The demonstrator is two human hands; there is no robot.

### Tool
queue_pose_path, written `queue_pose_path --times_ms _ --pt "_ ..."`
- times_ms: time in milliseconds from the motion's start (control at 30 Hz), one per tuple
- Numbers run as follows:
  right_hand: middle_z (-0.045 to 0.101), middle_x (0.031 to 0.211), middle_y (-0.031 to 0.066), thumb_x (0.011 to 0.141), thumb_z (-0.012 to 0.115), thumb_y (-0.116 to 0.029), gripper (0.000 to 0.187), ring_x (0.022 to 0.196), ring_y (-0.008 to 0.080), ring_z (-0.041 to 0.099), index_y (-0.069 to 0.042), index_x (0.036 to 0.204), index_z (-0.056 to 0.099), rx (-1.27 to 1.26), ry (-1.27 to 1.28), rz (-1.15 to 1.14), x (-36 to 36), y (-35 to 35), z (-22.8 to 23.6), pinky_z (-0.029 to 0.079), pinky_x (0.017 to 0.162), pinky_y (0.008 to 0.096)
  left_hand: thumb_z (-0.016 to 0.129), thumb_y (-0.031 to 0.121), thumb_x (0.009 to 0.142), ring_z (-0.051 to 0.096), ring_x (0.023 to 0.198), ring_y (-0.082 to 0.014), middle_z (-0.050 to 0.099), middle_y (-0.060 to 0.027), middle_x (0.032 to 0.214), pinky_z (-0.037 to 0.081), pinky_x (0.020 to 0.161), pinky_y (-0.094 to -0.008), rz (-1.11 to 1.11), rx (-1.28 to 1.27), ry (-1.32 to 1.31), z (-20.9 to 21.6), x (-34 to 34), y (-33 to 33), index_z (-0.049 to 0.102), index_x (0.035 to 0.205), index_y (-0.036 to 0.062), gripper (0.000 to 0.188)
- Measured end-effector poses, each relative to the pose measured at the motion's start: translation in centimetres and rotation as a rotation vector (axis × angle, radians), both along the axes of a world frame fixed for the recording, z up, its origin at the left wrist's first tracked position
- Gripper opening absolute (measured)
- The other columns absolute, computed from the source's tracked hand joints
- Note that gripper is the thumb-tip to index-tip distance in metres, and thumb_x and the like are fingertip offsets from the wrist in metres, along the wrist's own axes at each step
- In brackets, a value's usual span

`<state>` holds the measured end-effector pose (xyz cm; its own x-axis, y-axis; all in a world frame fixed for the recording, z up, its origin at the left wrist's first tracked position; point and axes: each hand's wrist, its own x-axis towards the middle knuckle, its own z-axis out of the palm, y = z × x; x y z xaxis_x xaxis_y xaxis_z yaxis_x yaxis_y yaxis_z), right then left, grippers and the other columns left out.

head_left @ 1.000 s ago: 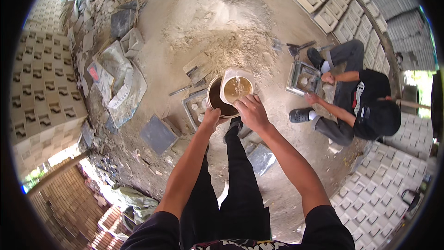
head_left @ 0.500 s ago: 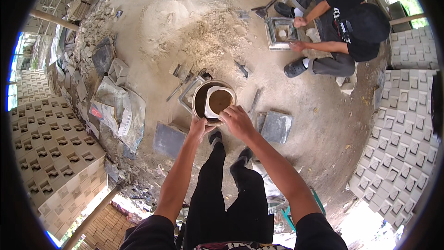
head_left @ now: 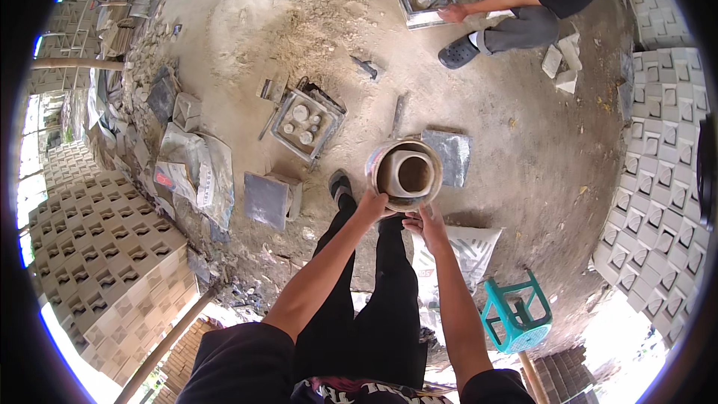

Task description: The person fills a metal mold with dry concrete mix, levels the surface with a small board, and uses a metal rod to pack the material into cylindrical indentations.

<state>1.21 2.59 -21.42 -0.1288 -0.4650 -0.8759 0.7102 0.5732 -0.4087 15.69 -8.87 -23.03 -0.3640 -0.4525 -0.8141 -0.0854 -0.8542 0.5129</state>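
Note:
A round bucket (head_left: 372,167) hangs in front of my legs, with a smaller pale container (head_left: 402,158) sitting inside it; brownish material shows through the container's round opening. At the bucket's near left side, my left hand (head_left: 374,205) grips the rim. My right hand (head_left: 428,229) is at its near right side, fingers bent up against the bucket wall and partly hidden. To the left on the ground lies a square metal mould frame (head_left: 340,121) with several round pieces in it. A dark square slab (head_left: 454,157) lies just beyond the bucket's right side.
A co-worker's hands (head_left: 452,13) are at another mould (head_left: 420,21) at the far right. Pale powder (head_left: 262,11) is heaped at the back. Stacked blocks (head_left: 97,232) stand left, more blocks (head_left: 658,179) right. A green stool (head_left: 521,329) and white sack (head_left: 475,248) are near me.
The bucket and both my hands have moved right, uncovering the mould frame. My right hand has gone from the inner container to the bucket's near side. My view has shifted too.

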Motion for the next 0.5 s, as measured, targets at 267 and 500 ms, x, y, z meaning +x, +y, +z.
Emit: queue_pose_path --times_ms 267,500 --pt "0.054 0.119 0.0182 0.085 0.045 0.006 0.053 0.096 0.0316 0.065 -0.006 0.135 0.03 -0.03 0.158 -0.355 -6.1 13.3 -2.9 0.059 0.083 0.0416 0.049 0.01 0.086 0.065 0.088 -0.029 0.058 -0.0264 0.111 0.055 0.071 -0.0352 -0.586 -0.184 -0.077 -5.3 -10.9 12.7 -0.015 0.148 0.007 0.088" --pt "0.058 0.114 0.0194 0.082 0.045 0.007 0.042 0.1 0.0301 0.064 0.006 0.124 0.044 0.079 0.139 -0.822 -13.2 22.1 -16.4 0.06 0.086 0.0374 0.054 0.03 0.093 0.062 0.107 -0.0362 0.055 -0.0319 0.122 0.047 0.093 -0.0396 -1.093 -0.492 -0.182 -6.3 -17.4 13.1 0.017 0.148 0.002 0.073"
